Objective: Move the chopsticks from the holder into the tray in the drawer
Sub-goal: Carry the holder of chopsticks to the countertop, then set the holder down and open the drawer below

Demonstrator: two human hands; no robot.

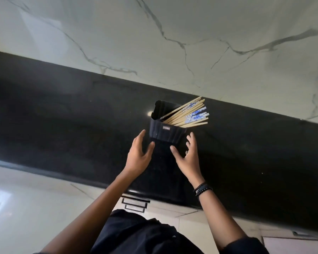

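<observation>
A black ribbed holder (165, 132) stands on the black countertop (62, 114) near the wall. Several wooden chopsticks (188, 115) with blue-and-white patterned tops lean out of it to the right. My left hand (139, 154) hovers just left of the holder's base, fingers spread and relaxed, holding nothing. On the other side, my right hand (187, 156) is just below and right of the holder with its fingers apart, also empty. Neither hand clearly touches the holder. The drawer front (136, 205) shows below the counter edge; no tray is in view.
A white marble-patterned wall (173, 33) rises behind the counter. Pale cabinet fronts (200, 217) with black handles run under the counter edge. My dark shirt (136, 235) fills the bottom centre. A pale floor lies at lower left.
</observation>
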